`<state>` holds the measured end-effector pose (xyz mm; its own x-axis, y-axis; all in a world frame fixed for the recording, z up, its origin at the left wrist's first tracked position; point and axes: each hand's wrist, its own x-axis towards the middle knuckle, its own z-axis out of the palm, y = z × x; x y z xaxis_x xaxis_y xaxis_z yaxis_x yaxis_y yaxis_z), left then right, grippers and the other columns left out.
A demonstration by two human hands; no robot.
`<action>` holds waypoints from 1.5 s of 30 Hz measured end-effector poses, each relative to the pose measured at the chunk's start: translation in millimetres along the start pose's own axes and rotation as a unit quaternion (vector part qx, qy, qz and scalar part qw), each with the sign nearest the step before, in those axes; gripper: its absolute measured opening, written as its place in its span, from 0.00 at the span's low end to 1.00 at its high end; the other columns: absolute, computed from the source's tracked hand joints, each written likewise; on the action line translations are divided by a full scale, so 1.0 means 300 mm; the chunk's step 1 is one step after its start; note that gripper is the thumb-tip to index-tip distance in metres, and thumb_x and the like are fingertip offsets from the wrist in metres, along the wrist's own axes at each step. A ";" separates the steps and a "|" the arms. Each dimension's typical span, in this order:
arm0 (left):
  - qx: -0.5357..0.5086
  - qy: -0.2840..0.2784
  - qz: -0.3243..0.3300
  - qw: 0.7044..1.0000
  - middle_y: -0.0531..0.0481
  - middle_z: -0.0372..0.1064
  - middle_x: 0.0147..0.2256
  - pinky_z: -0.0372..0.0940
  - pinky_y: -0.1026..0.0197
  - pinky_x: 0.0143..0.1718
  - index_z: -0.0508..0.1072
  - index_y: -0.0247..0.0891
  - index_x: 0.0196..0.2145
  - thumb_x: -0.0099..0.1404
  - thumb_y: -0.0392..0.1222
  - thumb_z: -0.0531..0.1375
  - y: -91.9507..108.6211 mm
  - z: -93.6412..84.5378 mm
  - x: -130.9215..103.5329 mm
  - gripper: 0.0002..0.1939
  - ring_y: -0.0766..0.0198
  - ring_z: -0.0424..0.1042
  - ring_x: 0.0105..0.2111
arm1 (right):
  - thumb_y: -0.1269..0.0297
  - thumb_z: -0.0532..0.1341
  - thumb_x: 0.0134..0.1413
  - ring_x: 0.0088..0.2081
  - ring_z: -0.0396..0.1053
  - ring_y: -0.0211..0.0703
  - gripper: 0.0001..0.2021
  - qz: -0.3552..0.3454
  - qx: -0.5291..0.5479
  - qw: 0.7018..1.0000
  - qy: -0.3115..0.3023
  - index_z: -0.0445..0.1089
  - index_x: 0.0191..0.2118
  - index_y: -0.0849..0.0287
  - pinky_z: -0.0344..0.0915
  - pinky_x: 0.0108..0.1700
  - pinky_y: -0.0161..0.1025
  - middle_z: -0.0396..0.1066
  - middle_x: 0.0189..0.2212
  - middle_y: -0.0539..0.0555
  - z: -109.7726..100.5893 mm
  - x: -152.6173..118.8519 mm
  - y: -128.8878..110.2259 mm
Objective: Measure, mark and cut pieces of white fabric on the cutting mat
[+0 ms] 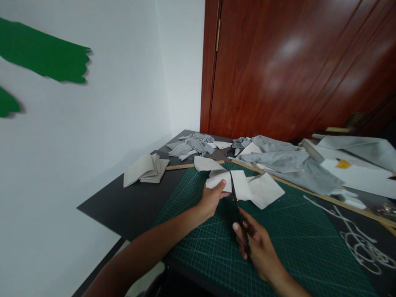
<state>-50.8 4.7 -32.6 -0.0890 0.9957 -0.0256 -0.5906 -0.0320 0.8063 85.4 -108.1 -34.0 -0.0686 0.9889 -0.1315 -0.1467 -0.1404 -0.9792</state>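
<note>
Currently wood strip (287, 184) btwn scissors (236, 204) & grey cloth (281, 160); cord (369, 249) far R.

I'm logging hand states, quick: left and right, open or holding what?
Left hand: closed, holding a thin off-white flexible sheet.
Right hand: closed around long black scissors.

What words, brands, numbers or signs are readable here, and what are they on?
None are readable.
Green cutting mat: grid lines show, but no legible numbers.
White boxlike item: a yellow patch shows, too blurred to make out any lettering.
Dark scissors: no brand can be made out.
Green wall shapes: no lettering visible.
</note>
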 end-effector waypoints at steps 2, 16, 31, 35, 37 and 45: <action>-0.004 0.003 0.001 1.000 0.35 0.78 0.49 0.77 0.44 0.43 0.77 0.32 0.46 0.47 0.53 0.79 -0.001 0.000 0.002 0.33 0.46 0.79 0.45 | 0.36 0.75 0.43 0.15 0.52 0.29 0.50 0.005 0.008 1.000 0.007 0.65 0.66 0.63 0.53 0.14 0.29 0.58 0.19 0.39 0.001 0.000 -0.002; 0.011 0.099 0.176 0.979 0.44 0.82 0.40 0.70 0.49 0.55 0.79 0.36 0.40 0.47 0.50 0.77 0.122 -0.062 0.170 0.25 0.49 0.79 0.48 | 0.54 0.69 0.52 0.28 0.73 0.45 0.33 -0.064 -0.224 0.971 -0.049 0.70 0.62 0.64 0.67 0.26 0.38 0.78 0.36 0.56 -0.091 0.072 0.011; 0.050 0.057 0.144 0.987 0.45 0.81 0.39 0.69 0.52 0.51 0.80 0.35 0.38 0.44 0.50 0.78 0.111 -0.065 0.167 0.25 0.52 0.79 0.43 | 0.74 0.61 0.58 0.50 0.76 0.48 0.26 -0.187 -0.568 0.777 -0.199 0.73 0.62 0.54 0.67 0.55 0.41 0.75 0.53 0.58 -0.233 0.080 -0.160; 0.045 0.044 0.135 0.989 0.46 0.81 0.38 0.69 0.51 0.50 0.80 0.34 0.39 0.43 0.51 0.78 0.105 -0.066 0.172 0.27 0.52 0.79 0.41 | 0.62 0.59 0.69 0.43 0.75 0.53 0.13 -0.256 -0.663 0.692 -0.123 0.81 0.39 0.58 0.67 0.53 0.50 0.78 0.38 0.59 -0.236 0.103 -0.190; 0.039 0.039 0.130 0.990 0.45 0.81 0.39 0.69 0.50 0.51 0.80 0.34 0.39 0.43 0.51 0.78 0.101 -0.066 0.176 0.28 0.52 0.79 0.42 | 0.59 0.55 0.73 0.46 0.75 0.56 0.18 -0.288 -0.670 0.681 -0.059 0.81 0.39 0.60 0.66 0.55 0.54 0.78 0.41 0.62 -0.244 0.128 -0.174; -0.001 -0.078 0.047 0.996 0.40 0.81 0.49 0.59 0.42 0.67 0.80 0.34 0.49 0.43 0.53 0.79 0.086 -0.084 0.160 0.37 0.41 0.72 0.60 | 0.50 0.49 0.76 0.75 0.44 0.65 0.26 -0.277 -0.640 0.714 -0.062 0.65 0.70 0.53 0.45 0.71 0.71 0.45 0.76 0.63 -0.295 0.221 -0.015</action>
<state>-90.4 49.6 -27.9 -0.0181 0.9896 0.1430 -0.5876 -0.1262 0.7993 169.0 -37.8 -52.0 -0.4491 0.8523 0.2681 0.8308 0.5087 -0.2256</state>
